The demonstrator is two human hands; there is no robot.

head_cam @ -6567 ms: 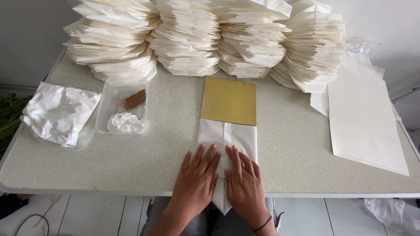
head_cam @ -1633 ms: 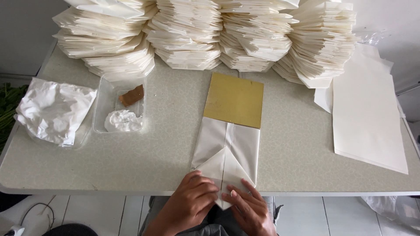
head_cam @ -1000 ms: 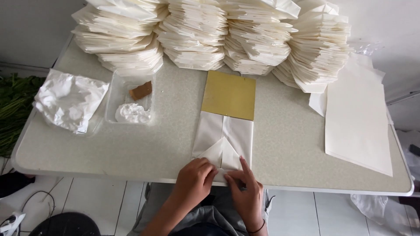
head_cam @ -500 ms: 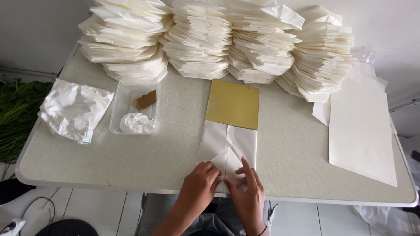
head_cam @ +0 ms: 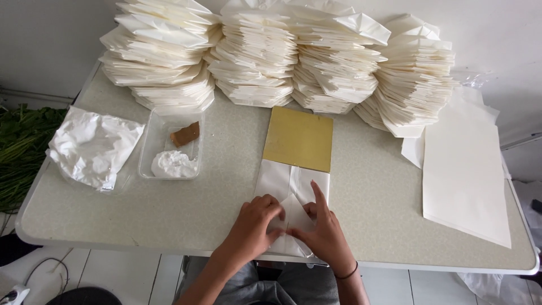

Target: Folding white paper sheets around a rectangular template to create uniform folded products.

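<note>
Pressing flat, the left hand (head_cam: 255, 221) and right hand (head_cam: 322, 234) are laid, fingers spread, nothing clasped, on a folded white paper (head_cam: 291, 195) at the counter's (head_cam: 372, 203) 6 o'clock edge; gold card (head_cam: 298, 138) at its 12 o'clock.

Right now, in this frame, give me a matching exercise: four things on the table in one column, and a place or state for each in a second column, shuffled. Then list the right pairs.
Things:
1. gold card
2. tray
3. flat sheets
4. white paper

Places or states:
A. at the table's right end
B. under both hands, being folded
C. left of the gold card, holding a brown block and white paste
D. in the middle, just in front of the folded stacks

Pairs: 1-D, 2-C, 3-A, 4-B
</note>
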